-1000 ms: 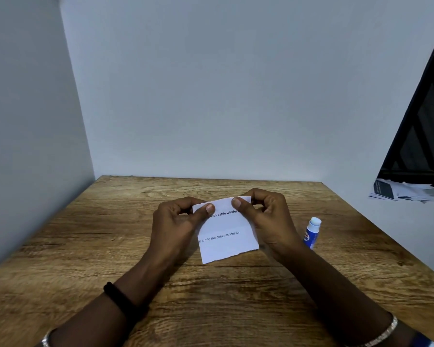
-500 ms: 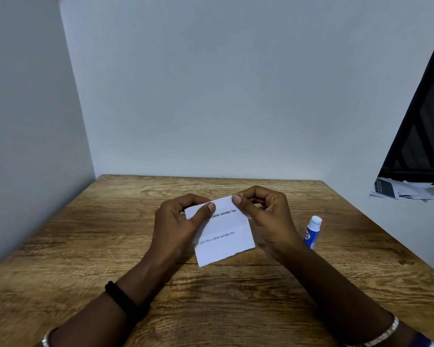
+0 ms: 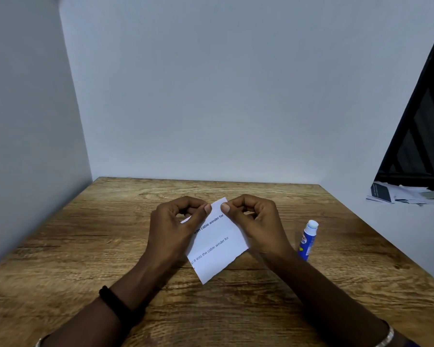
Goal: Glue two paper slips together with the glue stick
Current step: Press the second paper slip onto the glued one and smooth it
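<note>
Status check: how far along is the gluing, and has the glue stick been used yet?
Done: nothing visibly glued; only one printed paper shows, its lower edge ragged. In hand: the left hand and right hand both pinch its top edge, thumbs close together, above the table. Left: the glue stick lies on the table right of the right hand, untouched, so gluing and pressing two slips together remain.

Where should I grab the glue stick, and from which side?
Round its blue barrel, below the white cap, from the left with the right hand, which now pinches the paper: the glue stick appears to stand upright just right of that hand, sides exposed.
</note>
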